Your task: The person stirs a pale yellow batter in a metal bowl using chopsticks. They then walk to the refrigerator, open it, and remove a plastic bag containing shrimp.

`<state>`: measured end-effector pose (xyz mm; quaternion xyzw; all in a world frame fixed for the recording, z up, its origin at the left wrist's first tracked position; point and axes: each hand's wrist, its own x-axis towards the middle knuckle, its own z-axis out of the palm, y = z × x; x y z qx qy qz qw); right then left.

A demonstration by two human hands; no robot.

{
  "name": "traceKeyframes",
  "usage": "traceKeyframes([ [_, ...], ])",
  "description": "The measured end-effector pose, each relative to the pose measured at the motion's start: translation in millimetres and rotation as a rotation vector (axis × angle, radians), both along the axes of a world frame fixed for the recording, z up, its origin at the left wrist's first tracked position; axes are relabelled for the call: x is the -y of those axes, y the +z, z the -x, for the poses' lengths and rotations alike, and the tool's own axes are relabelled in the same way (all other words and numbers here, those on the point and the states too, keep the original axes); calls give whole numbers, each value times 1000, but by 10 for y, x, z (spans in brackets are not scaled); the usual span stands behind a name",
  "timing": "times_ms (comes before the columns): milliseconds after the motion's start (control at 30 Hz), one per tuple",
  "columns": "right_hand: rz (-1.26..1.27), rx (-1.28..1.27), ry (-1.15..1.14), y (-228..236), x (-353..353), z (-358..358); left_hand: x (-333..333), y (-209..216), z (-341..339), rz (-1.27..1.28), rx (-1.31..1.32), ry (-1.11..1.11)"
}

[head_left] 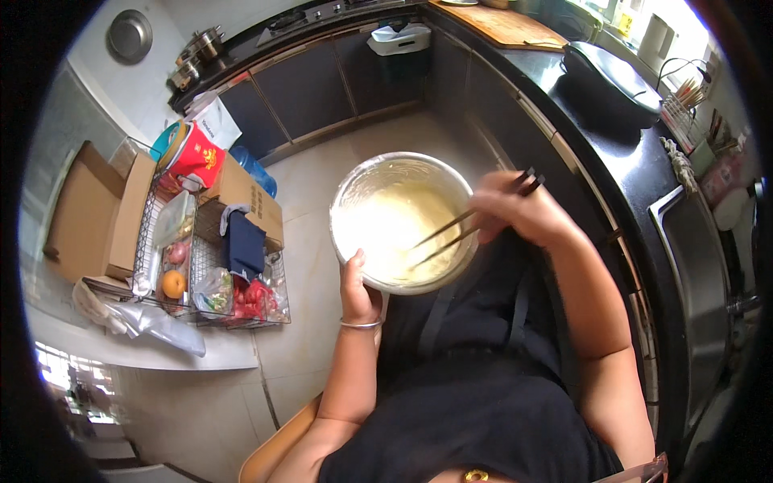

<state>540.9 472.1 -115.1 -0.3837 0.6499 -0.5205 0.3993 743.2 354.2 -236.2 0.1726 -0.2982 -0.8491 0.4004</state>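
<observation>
A round metal bowl is held up in front of my body, tilted so its inside shows. Pale yellow batter fills its bottom and smears its walls. My left hand grips the bowl's near left side, thumb over the rim and the other fingers hidden beneath. Above the right rim, my right hand is closed round a pair of dark chopsticks, slightly blurred. Their tips reach into the batter.
At left, wire baskets hold produce and bags beside cardboard boxes. A black counter runs along my right with a dark lidded appliance, a wooden board and a sink. A white bin hangs on the far cabinets.
</observation>
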Motion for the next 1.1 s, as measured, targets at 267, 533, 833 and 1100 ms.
traceKeyframes([
  [267,34,124,-33,-147,-2,-43,11,-87,33,10,13,11],
  [533,138,68,-64,-125,-25,-135,-45,-77,95,36,77,-7],
  [833,95,61,-82,-131,8,7,-7,-63,47,22,47,3],
  [1100,136,50,-46,-112,41,-50,3,-78,54,68,76,39],
])
